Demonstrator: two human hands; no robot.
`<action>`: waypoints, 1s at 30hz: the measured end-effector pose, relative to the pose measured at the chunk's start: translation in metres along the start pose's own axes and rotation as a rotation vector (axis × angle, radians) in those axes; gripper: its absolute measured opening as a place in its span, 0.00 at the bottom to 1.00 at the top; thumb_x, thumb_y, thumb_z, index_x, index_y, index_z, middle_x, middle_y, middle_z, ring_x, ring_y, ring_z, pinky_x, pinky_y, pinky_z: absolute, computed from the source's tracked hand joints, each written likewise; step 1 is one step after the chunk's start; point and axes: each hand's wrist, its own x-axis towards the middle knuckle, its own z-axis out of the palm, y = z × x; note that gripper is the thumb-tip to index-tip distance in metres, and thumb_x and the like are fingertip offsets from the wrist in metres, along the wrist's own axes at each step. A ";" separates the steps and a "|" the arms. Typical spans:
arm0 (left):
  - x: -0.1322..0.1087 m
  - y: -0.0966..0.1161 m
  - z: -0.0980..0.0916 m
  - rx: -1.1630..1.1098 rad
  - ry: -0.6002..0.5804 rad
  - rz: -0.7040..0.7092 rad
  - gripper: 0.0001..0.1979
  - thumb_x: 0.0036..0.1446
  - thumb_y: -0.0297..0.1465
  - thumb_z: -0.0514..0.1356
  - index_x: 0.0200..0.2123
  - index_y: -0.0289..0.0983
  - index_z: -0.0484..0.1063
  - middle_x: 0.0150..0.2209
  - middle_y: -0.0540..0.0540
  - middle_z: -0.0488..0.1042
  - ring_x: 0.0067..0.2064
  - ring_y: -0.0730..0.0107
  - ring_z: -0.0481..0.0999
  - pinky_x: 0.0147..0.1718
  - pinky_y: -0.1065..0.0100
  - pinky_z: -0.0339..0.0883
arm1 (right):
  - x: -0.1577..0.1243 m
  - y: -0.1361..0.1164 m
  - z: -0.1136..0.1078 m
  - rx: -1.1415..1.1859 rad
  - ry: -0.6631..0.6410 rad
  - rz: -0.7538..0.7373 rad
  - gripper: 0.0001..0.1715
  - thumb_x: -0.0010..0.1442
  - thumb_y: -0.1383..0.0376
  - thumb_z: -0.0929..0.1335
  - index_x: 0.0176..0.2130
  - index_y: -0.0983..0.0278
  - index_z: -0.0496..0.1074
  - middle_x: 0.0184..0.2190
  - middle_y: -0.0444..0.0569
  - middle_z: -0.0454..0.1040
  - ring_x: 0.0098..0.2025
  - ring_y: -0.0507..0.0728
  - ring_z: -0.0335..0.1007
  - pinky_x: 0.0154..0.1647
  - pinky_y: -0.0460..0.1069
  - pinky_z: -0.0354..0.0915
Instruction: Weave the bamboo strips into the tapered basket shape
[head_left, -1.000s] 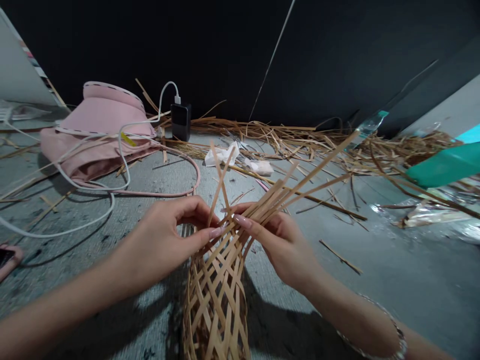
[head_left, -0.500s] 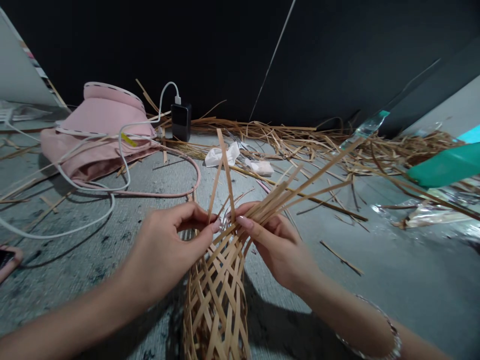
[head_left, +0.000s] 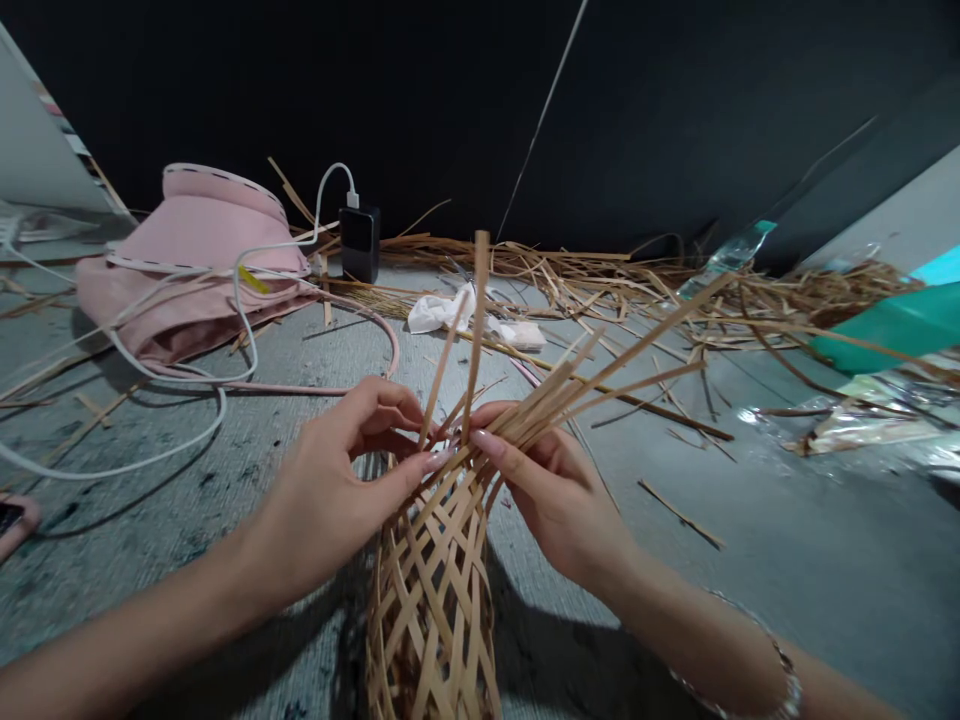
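Observation:
A long, openwork woven basket [head_left: 439, 600] of pale flat strips points away from me, its loose strip ends gathered at the far end. My right hand [head_left: 551, 480] pinches a bundle of strips [head_left: 555, 400] that fans out to the right. Thumb and fingertips of my left hand [head_left: 360, 460] close on strips at the left side of the same end; exactly which ones is partly hidden. Between the hands a single wide strip [head_left: 478, 320] stands nearly upright, with a narrower strip [head_left: 442, 375] leaning beside it on the left.
Left lies a pink visor hat [head_left: 202, 230], with a white cable [head_left: 251, 330] running to a black power bank [head_left: 360, 243]. Crumpled tissue [head_left: 439, 312] and loose strips [head_left: 585, 275] line the dark wall. A plastic bottle [head_left: 727, 255] and green object [head_left: 885, 330] are at right.
The wide strip between my hands has swung right and now stands nearly upright. The narrower one leans further right too. My left hand has shifted slightly right; my right hand stays put.

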 end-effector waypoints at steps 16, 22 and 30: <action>0.006 0.004 -0.005 0.122 -0.047 0.027 0.05 0.54 0.28 0.63 0.28 0.38 0.78 0.31 0.48 0.78 0.35 0.69 0.76 0.34 0.71 0.69 | 0.001 0.001 -0.001 -0.002 0.063 0.016 0.04 0.53 0.64 0.74 0.34 0.57 0.77 0.30 0.41 0.78 0.34 0.51 0.72 0.41 0.48 0.67; -0.004 -0.001 0.002 0.195 0.060 0.066 0.04 0.56 0.26 0.60 0.30 0.37 0.76 0.33 0.48 0.76 0.38 0.70 0.75 0.37 0.70 0.69 | 0.003 0.004 -0.003 -0.017 0.036 0.007 0.04 0.54 0.64 0.73 0.35 0.58 0.77 0.30 0.41 0.76 0.34 0.51 0.71 0.40 0.48 0.66; -0.006 -0.005 0.008 0.193 0.158 0.059 0.05 0.57 0.26 0.58 0.30 0.38 0.73 0.36 0.47 0.75 0.44 0.67 0.74 0.40 0.68 0.70 | 0.004 0.010 -0.005 -0.087 -0.014 -0.102 0.03 0.58 0.64 0.71 0.36 0.57 0.75 0.33 0.42 0.75 0.37 0.53 0.70 0.43 0.50 0.65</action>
